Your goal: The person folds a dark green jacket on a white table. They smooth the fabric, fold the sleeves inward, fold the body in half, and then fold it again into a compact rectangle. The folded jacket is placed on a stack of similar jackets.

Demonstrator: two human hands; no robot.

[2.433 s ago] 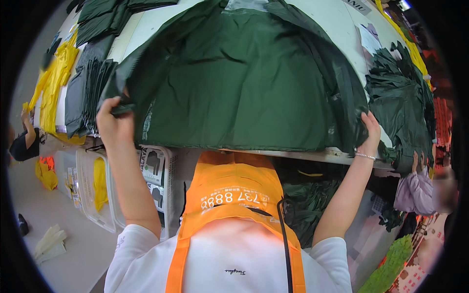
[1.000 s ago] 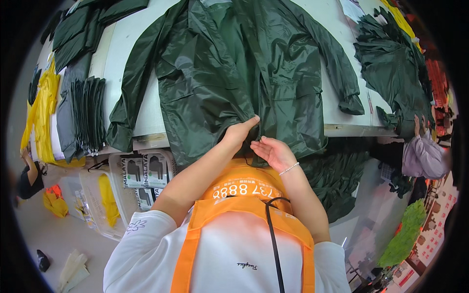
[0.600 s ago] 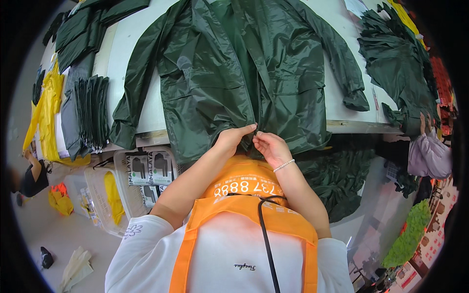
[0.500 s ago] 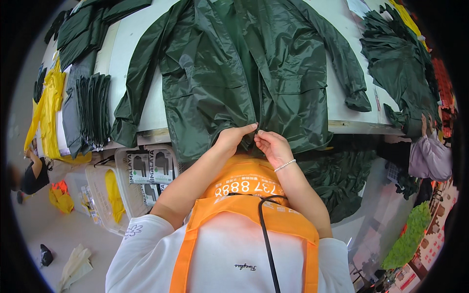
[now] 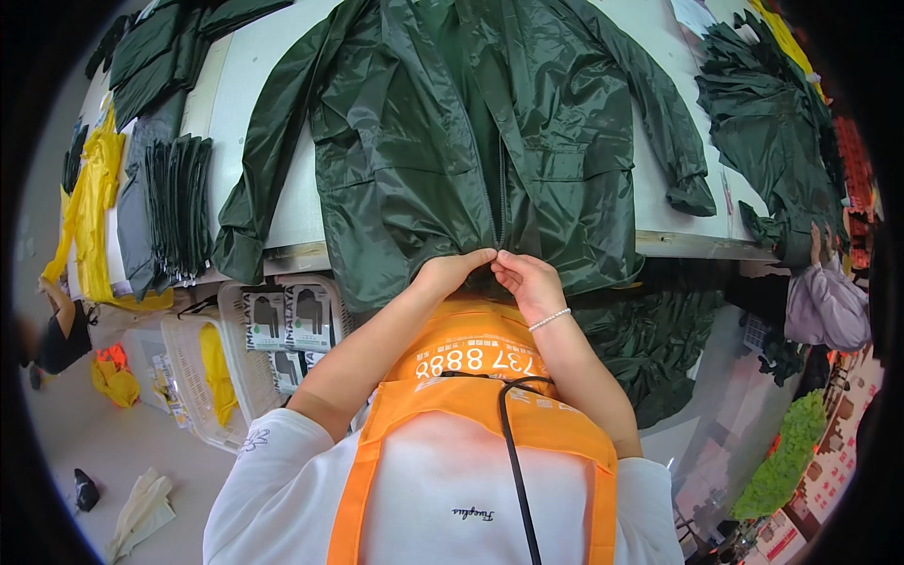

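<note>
A dark green, shiny rain jacket (image 5: 395,188) lies spread on the white table, its sleeves out to both sides and its lower hem hanging over the near edge. Down its middle the front zipper (image 5: 503,193) is undone, with the two sides close together at the bottom. My left hand (image 5: 456,271) pinches the zipper's lower end with thumb and fingers. Right beside it, my right hand (image 5: 525,281), with a beaded bracelet at the wrist, is closed on the same end. The fingers hide the zipper slider.
Folded dark green garments (image 5: 179,202) and yellow ones (image 5: 97,202) lie at the left. More green garments (image 5: 767,122) are heaped at the right, near a co-worker's hands (image 5: 823,243). Below the table edge stand a white basket of packages (image 5: 287,325) and piled green fabric (image 5: 650,348).
Both hands stay at the zipper's bottom and have shifted slightly nearer to me, fingertips now closer together. The jacket's near hem has moved a little with them.
</note>
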